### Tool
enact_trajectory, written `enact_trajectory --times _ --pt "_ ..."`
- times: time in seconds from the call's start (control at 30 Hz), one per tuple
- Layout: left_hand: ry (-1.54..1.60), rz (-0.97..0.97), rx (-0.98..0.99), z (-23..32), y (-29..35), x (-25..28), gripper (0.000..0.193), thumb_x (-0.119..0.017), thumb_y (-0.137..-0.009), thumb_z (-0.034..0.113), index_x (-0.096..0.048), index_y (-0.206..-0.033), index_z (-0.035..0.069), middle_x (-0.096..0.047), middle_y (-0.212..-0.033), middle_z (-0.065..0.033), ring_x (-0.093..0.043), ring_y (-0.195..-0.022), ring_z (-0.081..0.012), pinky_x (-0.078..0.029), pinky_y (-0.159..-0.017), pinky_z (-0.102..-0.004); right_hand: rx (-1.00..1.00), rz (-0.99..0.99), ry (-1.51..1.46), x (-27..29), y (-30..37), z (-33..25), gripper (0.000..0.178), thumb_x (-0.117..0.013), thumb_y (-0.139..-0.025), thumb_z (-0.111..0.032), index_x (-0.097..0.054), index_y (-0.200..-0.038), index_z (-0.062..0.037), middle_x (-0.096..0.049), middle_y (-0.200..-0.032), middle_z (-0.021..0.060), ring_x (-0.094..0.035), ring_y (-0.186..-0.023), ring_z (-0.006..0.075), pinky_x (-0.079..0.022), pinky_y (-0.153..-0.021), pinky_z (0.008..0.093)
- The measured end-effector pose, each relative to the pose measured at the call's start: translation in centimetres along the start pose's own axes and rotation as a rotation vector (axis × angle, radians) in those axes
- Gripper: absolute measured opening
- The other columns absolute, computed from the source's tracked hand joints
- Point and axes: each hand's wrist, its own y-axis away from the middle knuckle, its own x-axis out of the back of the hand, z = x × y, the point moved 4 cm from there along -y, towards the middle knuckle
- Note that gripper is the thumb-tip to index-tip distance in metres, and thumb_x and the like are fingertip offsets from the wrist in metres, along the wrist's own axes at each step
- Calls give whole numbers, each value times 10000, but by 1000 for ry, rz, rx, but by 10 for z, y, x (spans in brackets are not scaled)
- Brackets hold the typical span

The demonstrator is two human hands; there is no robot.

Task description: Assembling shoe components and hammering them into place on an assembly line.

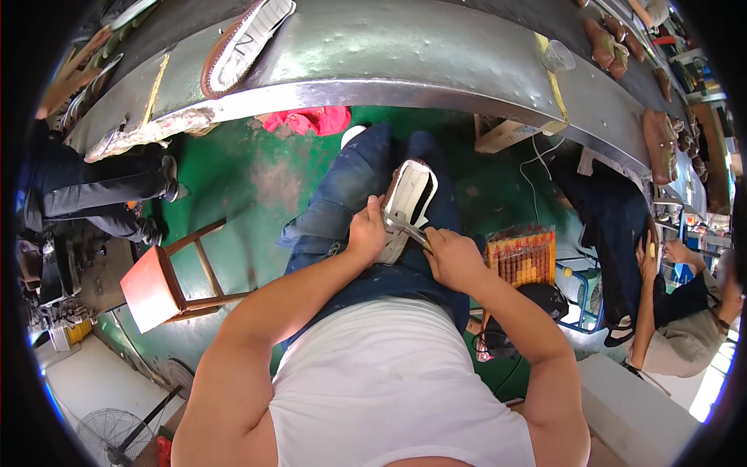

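On my lap, between my blue-trousered legs, rests a shoe upper on a last (412, 192), its pale, whitish underside turned up and a brown edge at the far end. My left hand (367, 231) is closed around the shoe's left side, the thumb pointing up along it. My right hand (454, 259) grips a pair of metal pliers (412, 231) by the handles. The pliers' head lies against the shoe's near part, close to my left fingers. Whether its jaws bite on the material is too small to tell.
A metal-topped bench (389, 54) curves across the front, bearing a brown shoe with a white underside (241, 50), a clear cup (557, 56) and brown shoes (660, 144) at the right. A wooden-legged stool (152, 288) lies left. Co-workers' hands (647, 257) show at right and far left.
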Motion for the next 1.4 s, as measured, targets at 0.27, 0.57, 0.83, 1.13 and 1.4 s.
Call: enact_trajectory --times 0.27,0.57,0.83,1.13,1.4 --pt "-397 -30 -340 8 10 4 473 -376 -1038 318 -470 -1406 36 -573 -1274 -286 -595 -1087 -463 -488 -938 -465 -105 40 -89 22 2 18 282 -618 -892 -161 -548 -1095 21 -650 -929 222 -641 -898 422 -514 -805 483" --pt "-810 -286 -560 27 16 1 579 -475 -998 272 -263 -1535 223 -309 -1459 -379 -639 -905 -511 -556 -810 -497 -519 -505 -588 34 -7 53 308 -623 -929 -307 -601 -922 0 -649 -803 229 -636 -801 429 -522 -734 442" --pt "-1038 -552 -417 49 24 2 699 -572 -949 296 -238 -1544 148 -337 -1459 -362 -607 -1050 -511 -512 -931 -486 -300 -82 -245 18 -24 44 438 -455 -1015 -369 -580 -939 44 -643 -826 274 -604 -803 493 -484 -741 500" --pt "-914 -512 -73 63 40 20 985 -780 -765 250 -190 -1504 -23 -645 -1128 -294 -640 -1048 -447 -497 -951 -422 -351 10 -690 20 14 26 379 -451 -1023 -331 -592 -1009 21 -668 -783 124 -660 -715 230 -510 -695 346" --pt "114 -213 -614 160 14 45 471 -764 -833 67 -506 -1221 3 -655 -1071 -114 -651 -917 -157 -546 -800 -320 -477 220 -1062 13 39 58 414 -427 -1051 -361 -574 -1066 26 -641 -892 63 -612 -743 113 -485 -663 274"
